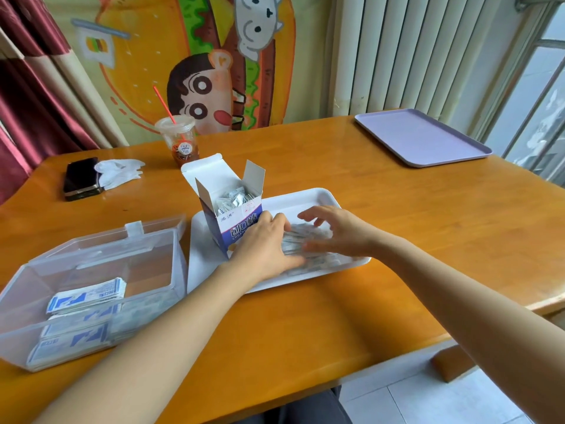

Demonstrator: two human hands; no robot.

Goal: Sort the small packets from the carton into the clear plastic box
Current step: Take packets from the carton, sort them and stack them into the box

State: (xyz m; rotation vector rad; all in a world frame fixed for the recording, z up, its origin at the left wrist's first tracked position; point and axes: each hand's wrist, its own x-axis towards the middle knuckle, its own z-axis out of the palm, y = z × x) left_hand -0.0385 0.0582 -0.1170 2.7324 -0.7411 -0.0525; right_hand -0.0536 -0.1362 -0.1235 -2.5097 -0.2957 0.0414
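Raking loose small silvery packets (305, 243) together on the white rectangular tray (324, 194), right of the open blue-and-white carton (235, 220), with left hand (265, 241) and right hand (340, 232) spread flat, clamping nothing, likely squaring a stack for the clear plastic box (179, 272), near left.

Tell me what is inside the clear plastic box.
Stacks of blue-printed packets lie in the near left part of the clear plastic box. The top ones cover whatever is beneath them.
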